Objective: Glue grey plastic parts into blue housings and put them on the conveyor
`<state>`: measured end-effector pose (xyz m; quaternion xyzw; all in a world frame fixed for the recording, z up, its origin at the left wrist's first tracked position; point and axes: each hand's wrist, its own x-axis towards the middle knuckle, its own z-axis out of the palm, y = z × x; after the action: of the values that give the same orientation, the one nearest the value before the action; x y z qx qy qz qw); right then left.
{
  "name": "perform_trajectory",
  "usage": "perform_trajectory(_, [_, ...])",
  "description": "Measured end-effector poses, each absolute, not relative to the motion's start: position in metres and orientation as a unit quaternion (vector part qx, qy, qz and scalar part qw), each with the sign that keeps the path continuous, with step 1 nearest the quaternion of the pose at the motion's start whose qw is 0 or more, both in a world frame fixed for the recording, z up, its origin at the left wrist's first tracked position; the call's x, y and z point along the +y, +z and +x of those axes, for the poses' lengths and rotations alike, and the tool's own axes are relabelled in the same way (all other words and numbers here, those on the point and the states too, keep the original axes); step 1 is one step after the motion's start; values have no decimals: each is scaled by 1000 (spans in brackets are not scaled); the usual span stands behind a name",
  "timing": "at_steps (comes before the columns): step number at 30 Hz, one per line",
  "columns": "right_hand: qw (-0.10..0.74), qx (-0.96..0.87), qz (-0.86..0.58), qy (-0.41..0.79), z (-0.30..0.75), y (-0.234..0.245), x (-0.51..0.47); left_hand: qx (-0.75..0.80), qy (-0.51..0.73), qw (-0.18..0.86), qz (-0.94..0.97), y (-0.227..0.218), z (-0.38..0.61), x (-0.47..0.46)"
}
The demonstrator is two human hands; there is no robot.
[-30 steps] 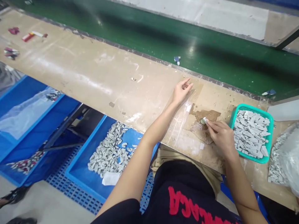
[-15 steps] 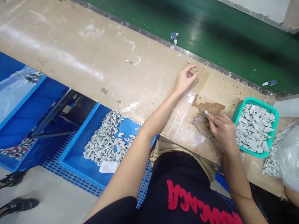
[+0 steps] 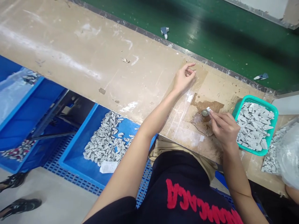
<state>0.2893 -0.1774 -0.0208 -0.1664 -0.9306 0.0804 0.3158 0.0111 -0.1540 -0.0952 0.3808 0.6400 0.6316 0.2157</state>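
My right hand (image 3: 223, 129) pinches a small grey-white piece (image 3: 208, 109) between thumb and fingers, just above a round grey disc (image 3: 205, 113). The disc lies on a wet, brown-stained patch of textured mat (image 3: 204, 119) on the beige workbench (image 3: 70, 56). My left hand (image 3: 185, 79) rests on a clear plastic sheet (image 3: 184, 105) a little farther along the bench, fingers loosely curled and holding nothing. Just right of my right hand stands a teal plastic basket (image 3: 255, 107), heaped with similar grey-white pieces.
A blue bin (image 3: 78, 132) holding a pile of such pieces sits below the bench edge. A green belt (image 3: 210, 40) runs along the far side. A plastic bag of pieces (image 3: 285, 152) lies at right. Another person's shoes (image 3: 21, 205) show at lower left.
My right hand has raised the small piece slightly, and more of the round disc shows beneath it. The view has shifted slightly. My left hand stays in nearly the same place.
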Motion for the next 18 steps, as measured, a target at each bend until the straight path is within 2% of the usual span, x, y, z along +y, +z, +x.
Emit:
perform_trajectory(3, [309,-932,-170,90,290,-21,-178,640,631,212,384,-94,11,-155])
perform_trajectory(7, [348,-916,-181,88,290,-22,-177,644,625,213,386,-94,10,-155])
perform_trajectory(11, [300,-932,-170,116,290,-21,-177,652,622,219,376,-96,8,-154])
perform_trajectory(18, [303,-924,-176,150,290,-22,-178,726,560,174,359,-78,22,-158])
